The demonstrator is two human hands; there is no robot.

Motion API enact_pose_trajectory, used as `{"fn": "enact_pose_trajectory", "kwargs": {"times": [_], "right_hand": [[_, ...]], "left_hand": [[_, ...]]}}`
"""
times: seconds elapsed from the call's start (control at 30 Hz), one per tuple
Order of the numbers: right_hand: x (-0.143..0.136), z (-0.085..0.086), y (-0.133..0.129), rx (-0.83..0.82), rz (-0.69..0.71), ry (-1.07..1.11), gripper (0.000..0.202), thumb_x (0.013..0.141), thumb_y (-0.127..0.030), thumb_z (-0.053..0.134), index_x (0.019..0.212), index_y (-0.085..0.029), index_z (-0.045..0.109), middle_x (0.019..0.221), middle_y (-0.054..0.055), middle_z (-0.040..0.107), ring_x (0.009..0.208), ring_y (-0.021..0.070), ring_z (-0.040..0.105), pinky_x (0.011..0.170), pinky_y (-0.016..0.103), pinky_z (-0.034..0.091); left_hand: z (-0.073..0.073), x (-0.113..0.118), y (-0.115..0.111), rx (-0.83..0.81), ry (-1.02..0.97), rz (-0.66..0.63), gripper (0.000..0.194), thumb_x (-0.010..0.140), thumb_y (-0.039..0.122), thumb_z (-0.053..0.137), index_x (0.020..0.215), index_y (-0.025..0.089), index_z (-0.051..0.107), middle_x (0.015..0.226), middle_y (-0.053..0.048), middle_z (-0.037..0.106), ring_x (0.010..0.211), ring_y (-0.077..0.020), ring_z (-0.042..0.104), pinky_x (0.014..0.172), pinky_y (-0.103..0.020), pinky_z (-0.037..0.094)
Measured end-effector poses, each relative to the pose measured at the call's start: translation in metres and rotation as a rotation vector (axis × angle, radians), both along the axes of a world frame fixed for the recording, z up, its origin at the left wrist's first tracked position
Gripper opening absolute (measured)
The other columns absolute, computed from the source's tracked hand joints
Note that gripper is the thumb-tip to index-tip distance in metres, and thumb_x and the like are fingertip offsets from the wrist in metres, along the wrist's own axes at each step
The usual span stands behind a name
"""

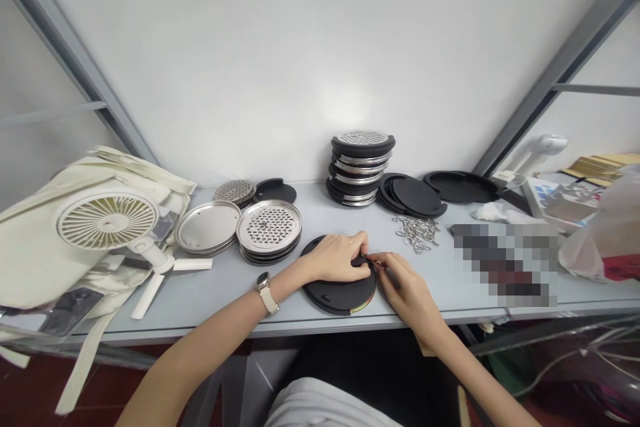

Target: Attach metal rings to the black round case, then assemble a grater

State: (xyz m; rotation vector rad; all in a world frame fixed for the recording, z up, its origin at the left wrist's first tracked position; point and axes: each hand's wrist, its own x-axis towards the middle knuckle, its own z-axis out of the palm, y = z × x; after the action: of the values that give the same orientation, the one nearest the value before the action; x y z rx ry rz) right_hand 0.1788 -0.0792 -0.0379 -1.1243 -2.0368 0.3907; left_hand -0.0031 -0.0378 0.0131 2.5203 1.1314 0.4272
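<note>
The left arm comes in from the lower left, its watch strapped at the wrist, and slants forward so the left hand lies knuckles up across a black disc. Its fingers are curled, with thumb and forefinger toward the disc's right side; whether they grip the disc or only press it, I cannot tell. The disc lies flat on the table, under the left hand and just left of the right hand. The right forearm angles in from the lower right, wrist bent, hand turned inward, thumb and fingertips pinched on a small part at the rim, too small to make out. A bright strip shows along the rim below the fingertips. Beyond the right hand lies a pile of hooks; beyond both hands stands a stack. Left of the left hand are graters and, farther out, a fan.
</note>
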Motion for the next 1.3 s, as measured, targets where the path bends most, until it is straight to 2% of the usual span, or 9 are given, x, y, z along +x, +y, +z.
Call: {"fn": "enact_pose_trajectory", "kwargs": {"times": [0.2, 0.37, 0.6, 0.83, 1.3], "right_hand": [[0.0, -0.001, -0.001, -0.018, -0.051, -0.015, 0.017, 0.094, -0.024, 0.038, 0.105, -0.023, 0.05, 0.097, 0.008, 0.062, 0.091, 0.0212, 0.059, 0.079, 0.034, 0.048], [0.0, 0.0, -0.002, -0.002, -0.067, -0.027, 0.016, 0.093, -0.024, 0.039, 0.104, -0.022, 0.05, 0.095, 0.007, 0.063, 0.088, 0.0205, 0.06, 0.077, 0.032, 0.048], [0.001, -0.004, -0.001, 0.002, -0.064, -0.031, 0.014, 0.093, -0.022, 0.037, 0.101, -0.022, 0.049, 0.094, 0.007, 0.061, 0.092, 0.0208, 0.058, 0.08, 0.032, 0.046], [-0.002, -0.001, -0.002, -0.073, -0.104, 0.037, 0.021, 0.092, -0.025, 0.039, 0.113, -0.02, 0.039, 0.087, 0.005, 0.059, 0.079, 0.0185, 0.059, 0.074, 0.03, 0.047], [-0.003, 0.0, -0.003, -0.061, -0.047, 0.034, 0.02, 0.093, -0.026, 0.039, 0.112, -0.02, 0.04, 0.079, 0.002, 0.054, 0.072, 0.0171, 0.056, 0.069, 0.028, 0.046]], "left_hand": [[-0.002, -0.001, 0.001, 0.003, -0.018, -0.006, 0.038, 0.074, 0.036, 0.055, 0.107, 0.023, 0.042, 0.065, 0.006, 0.055, 0.057, -0.014, 0.05, 0.053, -0.025, 0.028], [-0.002, 0.0, 0.002, 0.011, 0.014, -0.009, 0.028, 0.075, 0.037, 0.055, 0.097, 0.022, 0.047, 0.07, 0.004, 0.055, 0.058, -0.0131, 0.05, 0.052, -0.025, 0.028], [0.0, -0.001, 0.002, 0.045, 0.015, -0.045, 0.021, 0.077, 0.036, 0.053, 0.091, 0.022, 0.049, 0.069, 0.004, 0.054, 0.058, -0.0118, 0.047, 0.052, -0.024, 0.027], [0.005, 0.0, 0.0, 0.024, 0.047, -0.051, 0.019, 0.079, 0.033, 0.05, 0.094, 0.023, 0.054, 0.07, 0.004, 0.054, 0.061, -0.0122, 0.048, 0.054, -0.024, 0.027], [-0.007, -0.002, 0.007, -0.061, -0.083, -0.073, 0.018, 0.077, 0.032, 0.056, 0.091, 0.021, 0.053, 0.062, 0.007, 0.051, 0.056, -0.0085, 0.046, 0.053, -0.022, 0.027]]}}
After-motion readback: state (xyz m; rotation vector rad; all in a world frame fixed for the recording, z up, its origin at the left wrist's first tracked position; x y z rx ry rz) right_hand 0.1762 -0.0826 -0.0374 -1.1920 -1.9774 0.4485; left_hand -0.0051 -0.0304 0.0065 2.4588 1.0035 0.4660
